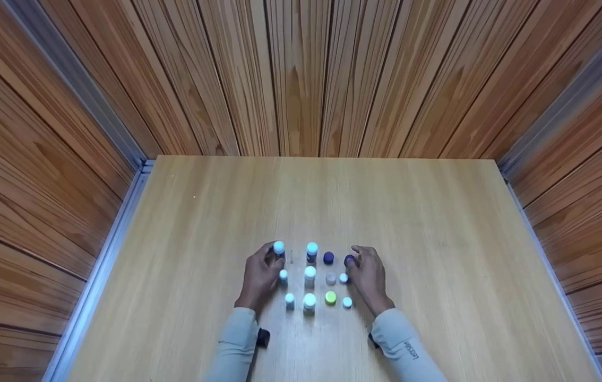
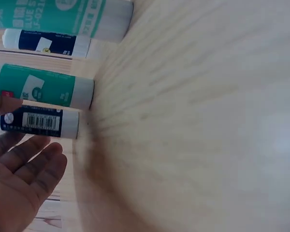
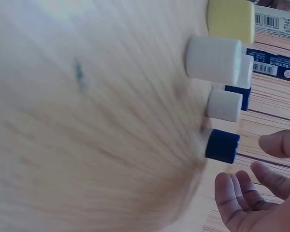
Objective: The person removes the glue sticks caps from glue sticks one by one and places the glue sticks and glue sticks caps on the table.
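Several glue sticks stand upright in two columns. My left hand (image 1: 259, 275) is at the back-left one, a navy glue stick (image 2: 31, 121) with a barcode. Thumb and index finger pinch it from both sides near its upper part, while the other fingers spread loosely. Behind it in the left wrist view stands a green glue stick (image 2: 48, 87). My right hand (image 1: 367, 276) is beside a navy cap (image 3: 223, 146) at the far right. Its thumb and fingers are parted, apart from the cap, which sits on the table.
On the wooden table (image 1: 412, 212), loose caps form two columns right of the sticks: another navy cap (image 1: 328, 258), a yellow-green cap (image 1: 330, 297) and small white caps (image 1: 347, 302). A front-row glue stick (image 1: 309, 303) stands beside them. Wood-panelled walls (image 1: 301, 79) enclose the table.
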